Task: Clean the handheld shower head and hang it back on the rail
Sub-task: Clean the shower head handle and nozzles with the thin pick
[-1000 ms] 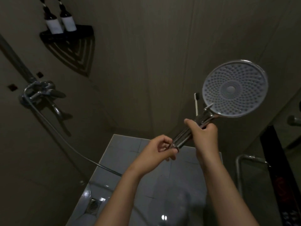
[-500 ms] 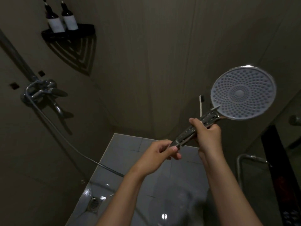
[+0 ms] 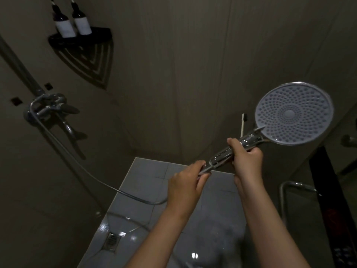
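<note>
Shower head [image 3: 294,113], handle in right grip [image 3: 248,160].

Dim, grainy view; glare spots on the wet floor [image 3: 173,178].

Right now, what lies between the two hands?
Head view: between left hand and right hand, only a bare stretch of chrome handle of the round grey shower head.

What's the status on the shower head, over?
Left hand grips handle end. Right hand grips handle, toothbrush too. Shower head held up, unhung. Hose trails to tap.
</note>
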`<state>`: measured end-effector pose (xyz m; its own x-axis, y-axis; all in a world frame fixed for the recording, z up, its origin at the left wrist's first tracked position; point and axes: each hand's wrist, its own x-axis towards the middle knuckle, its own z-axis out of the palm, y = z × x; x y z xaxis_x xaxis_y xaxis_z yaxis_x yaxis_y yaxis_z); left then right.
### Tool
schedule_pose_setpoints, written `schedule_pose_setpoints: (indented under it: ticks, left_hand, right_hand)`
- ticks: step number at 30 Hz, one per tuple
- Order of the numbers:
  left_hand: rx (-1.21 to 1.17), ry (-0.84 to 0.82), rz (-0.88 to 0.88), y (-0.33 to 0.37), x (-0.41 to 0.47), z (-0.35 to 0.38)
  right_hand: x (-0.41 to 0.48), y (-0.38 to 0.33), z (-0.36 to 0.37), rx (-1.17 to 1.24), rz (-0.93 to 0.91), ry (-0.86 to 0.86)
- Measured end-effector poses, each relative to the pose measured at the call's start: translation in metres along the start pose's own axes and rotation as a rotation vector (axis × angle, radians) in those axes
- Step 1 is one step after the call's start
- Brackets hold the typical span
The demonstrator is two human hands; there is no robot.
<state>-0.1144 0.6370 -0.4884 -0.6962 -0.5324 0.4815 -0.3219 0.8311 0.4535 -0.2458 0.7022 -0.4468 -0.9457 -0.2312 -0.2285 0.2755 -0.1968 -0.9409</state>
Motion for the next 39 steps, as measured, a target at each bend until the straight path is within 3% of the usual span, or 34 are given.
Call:
schedule_pose_setpoints:
  ticks: [2, 5, 6, 11, 14, 17, 19, 23, 26, 28, 31, 33, 36, 39]
  left_hand:
    - [-0.123, -0.062, -0.043, 0.0, 0.003, -0.002]
    - [-0.822, -0.545, -0.318, 0.001, 0.019, -0.007]
    - [-0.96, -0.683, -0.376, -0.001, 0.023, -0.01]
    - [-1.274, -1.101, -0.381, -0.015, 0.032, -0.025]
    - [-1.326, -1.069, -0.397, -0.012, 0.029, -0.025]
    - [-1.162, -0.915, -0.418, 0.0, 0.024, -0.017]
    - [-0.88, -0.779, -0.363, 0.007, 0.021, -0.012]
    - [-0.102, -0.506, -0.076, 0.022, 0.012, -0.001]
    - [0.044, -0.345, -0.001, 0.024, 0.008, 0.009]
    - [-0.121, -0.404, -0.064, 0.023, 0.009, 0.008]
    - [-0.921, -0.741, -0.38, 0.011, 0.018, 0.0]
    - [-1.296, -0.94, -0.458, 0.003, 0.022, -0.011]
    - [-1.53, -1.125, -0.367, -0.005, 0.023, -0.022]
    - [-1.525, -1.168, -0.341, -0.004, 0.023, -0.024]
  right_hand:
    - [0.0, -0.002, 0.0, -0.003, -0.005, -0.015]
    - [0.0, -0.003, -0.004, -0.045, -0.018, -0.048]
    - [-0.001, -0.003, -0.004, -0.061, -0.024, -0.065]
    - [-0.003, -0.007, -0.002, -0.061, 0.024, -0.21]
    - [-0.002, -0.009, -0.002, -0.031, 0.034, -0.245]
    - [0.002, -0.007, -0.006, -0.036, 0.0, -0.199]
    - [0.006, -0.004, -0.009, -0.064, -0.019, -0.155]
    - [0.011, -0.004, -0.013, -0.084, -0.056, -0.074]
    - [0.01, -0.005, -0.013, -0.083, -0.075, -0.057]
    - [0.007, -0.006, -0.013, -0.116, -0.097, -0.075]
    - [0.002, -0.009, -0.012, -0.192, -0.111, -0.144]
    - [-0.003, -0.012, -0.009, -0.156, -0.068, -0.221]
    - [-0.01, -0.019, -0.004, -0.051, 0.017, -0.331]
    - [-0.011, -0.021, -0.004, -0.036, 0.043, -0.363]
